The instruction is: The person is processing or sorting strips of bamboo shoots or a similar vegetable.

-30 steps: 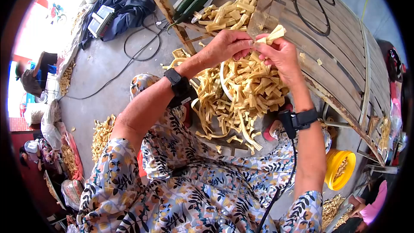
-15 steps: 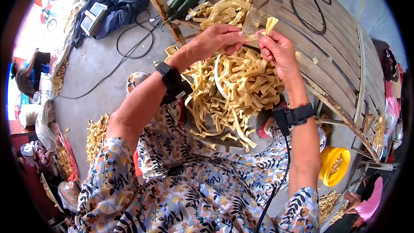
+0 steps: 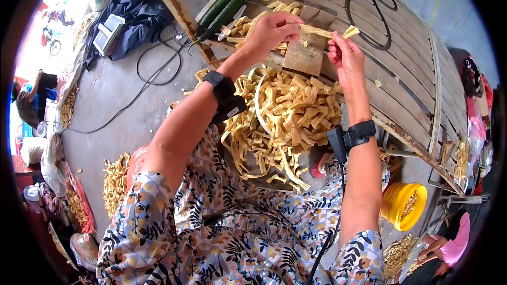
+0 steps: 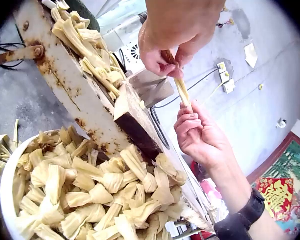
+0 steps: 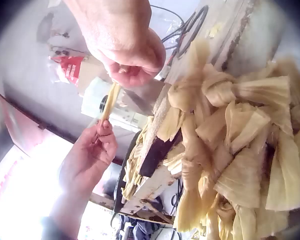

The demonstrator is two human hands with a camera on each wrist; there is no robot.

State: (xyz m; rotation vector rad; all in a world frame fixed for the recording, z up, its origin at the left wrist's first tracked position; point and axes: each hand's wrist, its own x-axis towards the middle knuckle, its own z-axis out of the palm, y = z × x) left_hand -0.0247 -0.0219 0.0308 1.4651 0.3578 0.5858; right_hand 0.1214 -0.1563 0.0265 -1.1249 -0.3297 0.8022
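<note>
One pale strip (image 3: 316,31) drawn out between both hands, at 1 o'clock in the head view.

The slatted worktop (image 3: 412,89) runs from 12 to 3 o'clock; near mid-dial, just below it, we have the heap of knotted pieces (image 3: 303,103), with a wooden block (image 3: 302,62) at 1 o'clock on the boards. Left hand (image 3: 269,32): fingers closed, pinching one end of the strip. Right hand (image 3: 347,58): thumb and fingertips pinched near the other end, a flared tip (image 3: 351,31) poking out beyond; whether a knot sits inside the grip, we cannot tell. We judge the step in hand to be straightening or tensioning; the next move calls for a light, even pull, neither pinch slipping, then slack enough to fold without splitting.
</note>
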